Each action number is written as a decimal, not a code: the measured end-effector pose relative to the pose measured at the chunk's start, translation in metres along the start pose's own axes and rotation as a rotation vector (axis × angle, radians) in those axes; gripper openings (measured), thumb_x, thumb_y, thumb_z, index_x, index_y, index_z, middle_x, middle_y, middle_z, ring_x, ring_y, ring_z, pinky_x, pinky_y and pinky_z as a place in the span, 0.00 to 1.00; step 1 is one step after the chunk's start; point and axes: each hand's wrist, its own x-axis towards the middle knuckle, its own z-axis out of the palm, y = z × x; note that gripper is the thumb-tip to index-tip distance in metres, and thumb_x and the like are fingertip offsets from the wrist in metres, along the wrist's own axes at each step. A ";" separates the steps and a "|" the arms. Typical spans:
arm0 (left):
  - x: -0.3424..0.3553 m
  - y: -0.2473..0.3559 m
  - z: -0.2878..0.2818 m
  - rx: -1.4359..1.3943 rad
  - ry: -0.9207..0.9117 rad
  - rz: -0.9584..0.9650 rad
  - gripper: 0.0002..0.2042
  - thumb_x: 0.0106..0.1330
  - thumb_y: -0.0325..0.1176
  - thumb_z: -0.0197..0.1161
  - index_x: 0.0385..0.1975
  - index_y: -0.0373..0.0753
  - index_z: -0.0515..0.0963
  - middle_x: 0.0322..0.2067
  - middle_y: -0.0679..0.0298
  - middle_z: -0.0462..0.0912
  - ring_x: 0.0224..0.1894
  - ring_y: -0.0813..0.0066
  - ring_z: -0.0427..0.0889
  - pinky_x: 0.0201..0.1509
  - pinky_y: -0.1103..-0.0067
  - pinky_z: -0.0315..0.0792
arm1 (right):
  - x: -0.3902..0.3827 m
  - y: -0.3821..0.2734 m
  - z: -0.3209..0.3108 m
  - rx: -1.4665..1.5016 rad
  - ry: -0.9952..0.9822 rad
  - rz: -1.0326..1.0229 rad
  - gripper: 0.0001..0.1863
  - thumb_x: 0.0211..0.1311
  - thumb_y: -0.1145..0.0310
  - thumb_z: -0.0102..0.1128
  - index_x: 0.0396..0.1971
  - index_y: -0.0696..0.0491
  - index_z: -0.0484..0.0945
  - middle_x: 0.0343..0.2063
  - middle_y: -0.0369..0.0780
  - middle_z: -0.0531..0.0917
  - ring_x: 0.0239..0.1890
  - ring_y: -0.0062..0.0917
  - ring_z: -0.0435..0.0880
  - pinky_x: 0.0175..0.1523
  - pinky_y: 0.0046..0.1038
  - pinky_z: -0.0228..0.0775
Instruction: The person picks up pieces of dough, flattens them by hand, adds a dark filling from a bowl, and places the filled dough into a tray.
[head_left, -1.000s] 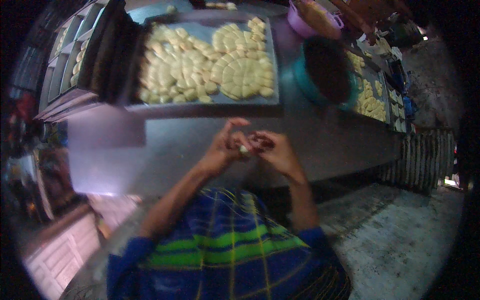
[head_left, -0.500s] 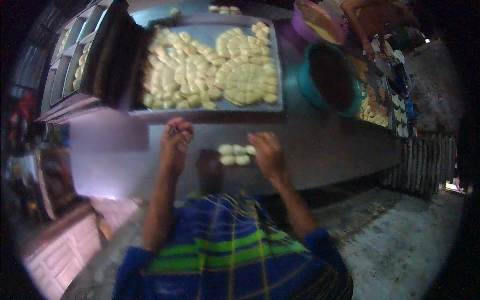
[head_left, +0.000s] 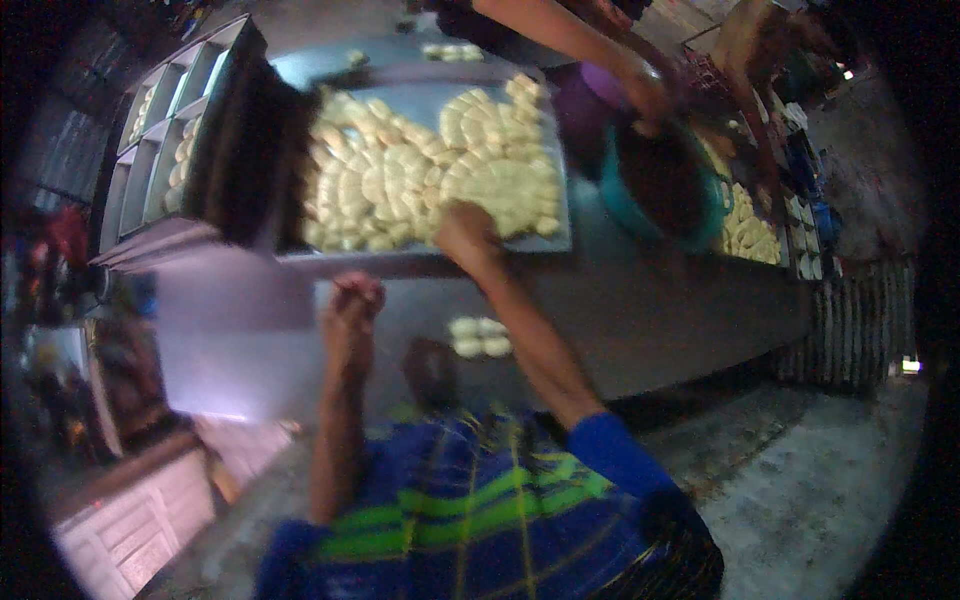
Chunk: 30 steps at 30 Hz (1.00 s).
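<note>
Dough pieces under right hand

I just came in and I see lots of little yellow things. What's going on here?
A person in a blue and green plaid shirt is working with pale dough pieces at a metal table. Their right hand reaches to the big tray packed with pieces. Their left hand is curled closed above the table. A few pieces lie near them. Another person's hand works over a teal bowl.

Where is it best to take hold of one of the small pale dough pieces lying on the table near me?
Probably from above, pinching its two outer edges. The pale dough pieces lie flat and close together on the grey table, so their undersides cannot be reached. The right hand is at the tray; the left hand is nearer.
</note>
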 end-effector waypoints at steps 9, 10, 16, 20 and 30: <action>-0.003 0.001 0.068 0.346 -0.081 0.117 0.11 0.66 0.26 0.61 0.46 0.38 0.75 0.47 0.62 0.80 0.52 0.69 0.78 0.59 0.74 0.70 | -0.106 0.046 -0.028 1.115 0.261 -0.191 0.17 0.60 0.60 0.69 0.42 0.57 0.83 0.39 0.42 0.84 0.42 0.28 0.84 0.48 0.32 0.77; -0.009 0.000 0.085 0.407 -0.131 0.234 0.11 0.66 0.26 0.62 0.47 0.38 0.75 0.48 0.61 0.80 0.53 0.68 0.78 0.58 0.74 0.69 | -0.123 0.043 -0.017 1.116 0.295 -0.203 0.16 0.63 0.60 0.66 0.43 0.57 0.82 0.40 0.42 0.83 0.42 0.27 0.83 0.48 0.31 0.77; -0.027 -0.008 0.146 1.136 -0.463 1.078 0.11 0.61 0.34 0.66 0.40 0.38 0.79 0.40 0.55 0.84 0.48 0.57 0.82 0.55 0.69 0.73 | -0.177 0.040 0.033 1.455 0.210 -0.100 0.24 0.70 0.47 0.52 0.44 0.55 0.79 0.38 0.41 0.81 0.42 0.26 0.81 0.47 0.30 0.75; -0.024 -0.011 0.152 1.109 -0.765 0.877 0.14 0.59 0.40 0.67 0.39 0.37 0.80 0.38 0.55 0.84 0.46 0.55 0.82 0.52 0.67 0.75 | -0.192 0.072 0.011 1.477 0.197 -0.461 0.22 0.71 0.47 0.51 0.43 0.52 0.78 0.40 0.39 0.81 0.42 0.26 0.80 0.47 0.30 0.75; 0.016 -0.031 0.119 0.423 -0.558 0.046 0.19 0.75 0.45 0.49 0.48 0.34 0.77 0.44 0.59 0.82 0.51 0.67 0.79 0.60 0.70 0.70 | -0.182 0.207 -0.071 3.058 -0.456 -0.630 0.19 0.70 0.61 0.55 0.56 0.51 0.75 0.49 0.42 0.82 0.46 0.29 0.81 0.49 0.34 0.76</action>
